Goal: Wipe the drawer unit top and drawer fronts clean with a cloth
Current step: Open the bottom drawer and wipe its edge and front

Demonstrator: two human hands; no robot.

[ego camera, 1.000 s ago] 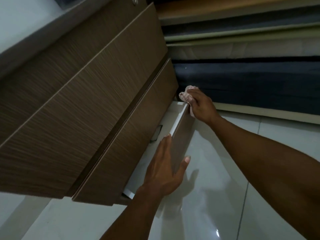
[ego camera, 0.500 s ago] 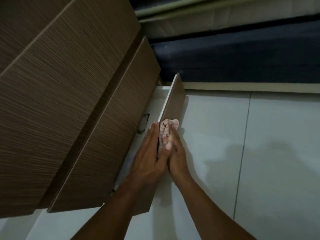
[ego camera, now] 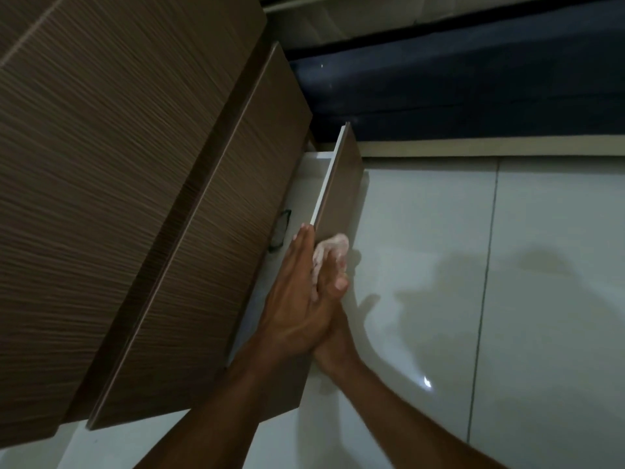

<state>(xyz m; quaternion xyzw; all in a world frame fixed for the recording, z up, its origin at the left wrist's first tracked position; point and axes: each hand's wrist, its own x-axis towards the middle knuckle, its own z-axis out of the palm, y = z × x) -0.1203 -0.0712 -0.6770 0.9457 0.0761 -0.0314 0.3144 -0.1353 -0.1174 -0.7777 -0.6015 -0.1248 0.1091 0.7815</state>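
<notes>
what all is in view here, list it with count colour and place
closed drawer fronts: at least two, brown wood grain, left
open drawer: one, brown front, white inside, lowest, pulled out
cloth: one, pale pink, against the open drawer's front
dark object: one, black, inside the open drawer, unidentifiable
floor: pale glossy tiles, right
bed: one, dark blue, top
left hand: one, straight fingers along the open drawer's top edge
right hand: one, mostly behind the left, holding the cloth

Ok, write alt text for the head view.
A right hand holds a cloth against the front of the pulled-out bottom drawer; the left hand lies flat along its top edge. Glossy floor tiles lie beyond.
</notes>
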